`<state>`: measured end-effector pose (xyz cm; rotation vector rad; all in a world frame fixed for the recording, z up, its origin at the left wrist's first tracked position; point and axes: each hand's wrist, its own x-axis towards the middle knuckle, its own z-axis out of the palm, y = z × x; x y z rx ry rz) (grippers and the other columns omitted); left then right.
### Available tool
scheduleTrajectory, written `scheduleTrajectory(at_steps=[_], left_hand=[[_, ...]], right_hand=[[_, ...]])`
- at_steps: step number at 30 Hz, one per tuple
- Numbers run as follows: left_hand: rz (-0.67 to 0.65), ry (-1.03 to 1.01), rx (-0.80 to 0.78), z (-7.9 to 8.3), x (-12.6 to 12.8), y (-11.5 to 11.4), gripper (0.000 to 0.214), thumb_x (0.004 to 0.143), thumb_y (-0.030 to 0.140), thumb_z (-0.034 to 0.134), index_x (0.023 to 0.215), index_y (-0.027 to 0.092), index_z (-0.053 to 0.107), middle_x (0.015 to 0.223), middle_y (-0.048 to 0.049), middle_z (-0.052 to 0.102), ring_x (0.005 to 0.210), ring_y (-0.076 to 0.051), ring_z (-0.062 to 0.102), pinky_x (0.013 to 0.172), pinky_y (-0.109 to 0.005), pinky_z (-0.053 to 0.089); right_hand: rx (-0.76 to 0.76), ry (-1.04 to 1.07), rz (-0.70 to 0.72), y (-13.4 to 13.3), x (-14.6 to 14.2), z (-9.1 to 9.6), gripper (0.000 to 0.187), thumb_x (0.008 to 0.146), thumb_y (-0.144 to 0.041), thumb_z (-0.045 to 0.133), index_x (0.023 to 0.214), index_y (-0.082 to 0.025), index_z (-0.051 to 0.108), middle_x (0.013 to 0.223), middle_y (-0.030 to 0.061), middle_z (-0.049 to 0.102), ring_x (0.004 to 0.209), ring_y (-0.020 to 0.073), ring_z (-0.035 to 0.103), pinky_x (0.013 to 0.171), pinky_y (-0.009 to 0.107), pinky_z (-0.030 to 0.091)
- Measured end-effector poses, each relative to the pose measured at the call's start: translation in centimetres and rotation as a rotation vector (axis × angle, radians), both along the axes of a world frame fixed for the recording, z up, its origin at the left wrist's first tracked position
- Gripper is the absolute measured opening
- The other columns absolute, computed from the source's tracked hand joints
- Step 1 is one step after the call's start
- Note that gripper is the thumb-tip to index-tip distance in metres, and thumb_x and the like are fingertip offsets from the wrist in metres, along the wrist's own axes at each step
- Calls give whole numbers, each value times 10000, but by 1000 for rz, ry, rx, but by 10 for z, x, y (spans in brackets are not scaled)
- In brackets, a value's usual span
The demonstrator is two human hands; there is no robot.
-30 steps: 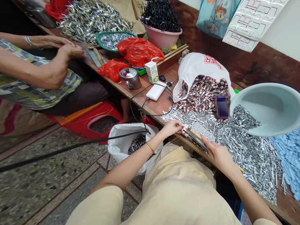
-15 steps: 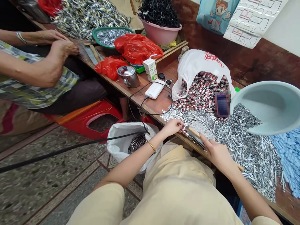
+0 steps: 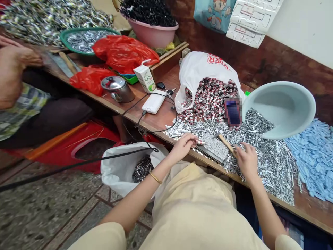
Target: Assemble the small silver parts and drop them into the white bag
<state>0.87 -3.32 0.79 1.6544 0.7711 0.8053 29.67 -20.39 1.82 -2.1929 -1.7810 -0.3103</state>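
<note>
My left hand [image 3: 185,145], with a gold bangle on the wrist, pinches a small red-and-silver metal piece [image 3: 200,142] at the front edge of the table. Beneath that piece is a speckled grey block [image 3: 215,145] with a dark metal bar [image 3: 209,154] along its near side. A small hammer [image 3: 227,143] with a wooden handle lies across the block's right side, its head pointing away from me. My right hand [image 3: 247,160] is over loose silver metal parts [image 3: 273,166], fingers spread, beside the handle's near end. Whether the thumb touches the handle is unclear.
A white plastic bag [image 3: 208,66] spills red-and-silver pieces. A grey-blue basin [image 3: 286,100] tilts over the metal parts, near blue pieces [image 3: 312,159]. A cable crosses by a power bank [image 3: 154,101]. Below stands a white sack [image 3: 114,173]. Another person's arm [image 3: 13,69] is at left.
My right hand has let go of the hammer and moved right, leaving it lying on the block. My left hand now shows the red-and-silver piece clearly. The view has shifted to the right.
</note>
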Motion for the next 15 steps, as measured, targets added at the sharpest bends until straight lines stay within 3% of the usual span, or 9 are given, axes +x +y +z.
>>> scheduleTrajectory(at_steps=[2,4,9,12,15], left_hand=[[-13,30,123,0,-2,-4,245,899,222,550,1072,175,718,1077,-89,619,946,-181,650,722,-301,620],[19,96,278,-1,-2,-8,239,913,221,580,1101,190,724,1064,-80,625,935,-179,644,746,-307,604],[165,213,727,-5,3,-13,168,950,222,592,965,191,756,1106,-109,648,1040,-235,602,898,-422,544],[116,198,793,-6,4,-14,180,972,205,559,1026,168,727,1035,-107,673,978,-212,612,862,-388,546],[72,169,748,-7,6,-15,184,981,211,551,1069,166,706,994,-91,696,946,-195,635,855,-367,546]], right_hand=[[-6,69,-77,8,26,2,308,994,-267,461,1084,-194,746,1084,126,696,943,260,565,833,372,423],[-108,105,-123,21,47,2,273,968,-268,502,991,-169,755,969,118,715,883,253,572,816,366,410],[-298,135,-91,52,66,-1,143,882,-239,613,829,-184,733,903,90,718,884,247,583,771,331,389],[-281,91,-78,55,62,5,123,874,-200,600,809,-185,704,883,94,711,850,240,587,737,325,381],[-133,121,-88,54,44,15,176,919,-211,526,854,-185,688,857,100,705,802,237,596,715,330,391]])
